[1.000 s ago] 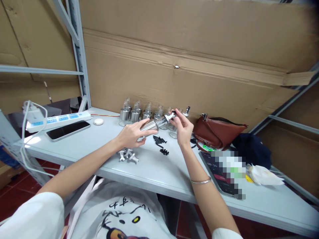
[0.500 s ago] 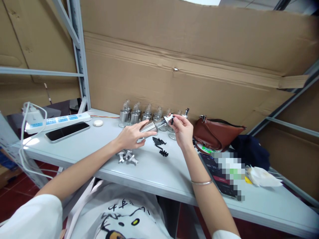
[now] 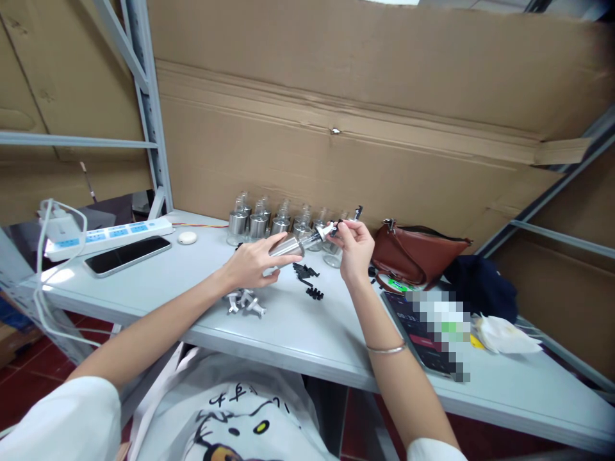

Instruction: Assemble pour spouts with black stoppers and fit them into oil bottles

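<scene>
My left hand [image 3: 250, 262] is closed around a glass bottle with a metal sleeve [image 3: 291, 247], tilted with its neck up to the right. A white fitting [image 3: 327, 231] sits at the neck. There my right hand [image 3: 356, 255] pinches a small black piece [image 3: 338, 225], partly hidden by the fingers. Below the bottle lie thin black sticks [image 3: 304, 271] and a cluster of small black knobs [image 3: 314, 293]. Several loose white fittings [image 3: 246, 301] lie under my left wrist. Behind the hands stand several similar bottles [image 3: 258, 225], partly covered.
On the left are a power strip [image 3: 110, 238], a phone [image 3: 127, 255] and a white round case [image 3: 187, 237]. To the right sit a brown bag [image 3: 418, 253], dark cloth [image 3: 485, 288], a tablet [image 3: 418, 333] and crumpled white tissue [image 3: 509, 335]. A cardboard wall [image 3: 336, 173] stands behind.
My right fingers have shifted slightly on the black piece at the bottle's neck. The left hand keeps its hold on the bottle. The whole view has moved a little.
</scene>
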{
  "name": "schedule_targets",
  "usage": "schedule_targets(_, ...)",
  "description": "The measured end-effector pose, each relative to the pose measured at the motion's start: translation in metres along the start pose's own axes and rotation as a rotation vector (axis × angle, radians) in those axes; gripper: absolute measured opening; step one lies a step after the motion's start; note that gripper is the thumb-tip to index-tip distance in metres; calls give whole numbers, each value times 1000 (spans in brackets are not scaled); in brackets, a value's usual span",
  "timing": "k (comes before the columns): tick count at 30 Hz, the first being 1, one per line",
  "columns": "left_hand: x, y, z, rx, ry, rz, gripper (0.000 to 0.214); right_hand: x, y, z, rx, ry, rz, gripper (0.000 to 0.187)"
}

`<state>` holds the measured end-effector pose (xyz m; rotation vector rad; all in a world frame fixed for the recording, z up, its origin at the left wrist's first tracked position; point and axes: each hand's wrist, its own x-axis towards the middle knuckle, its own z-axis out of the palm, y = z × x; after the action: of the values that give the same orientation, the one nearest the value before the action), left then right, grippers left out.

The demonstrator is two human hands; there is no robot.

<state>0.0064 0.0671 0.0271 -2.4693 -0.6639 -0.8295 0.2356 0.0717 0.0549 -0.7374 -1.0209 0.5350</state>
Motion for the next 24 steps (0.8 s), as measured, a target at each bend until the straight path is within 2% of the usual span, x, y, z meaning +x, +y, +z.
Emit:
schedule_targets(10, 0, 0, 0, 15, -30, 10, 55, 1, -2, -1, -3, 69, -69, 27)
schedule_targets(19, 0, -1, 0, -9, -33, 29, 58, 1, -4, 1, -117, 2, -115, 23)
schedule_targets(24, 0, -1, 0, 2, -54, 1, 57, -3, -8, 0, -254, -21, -150, 23)
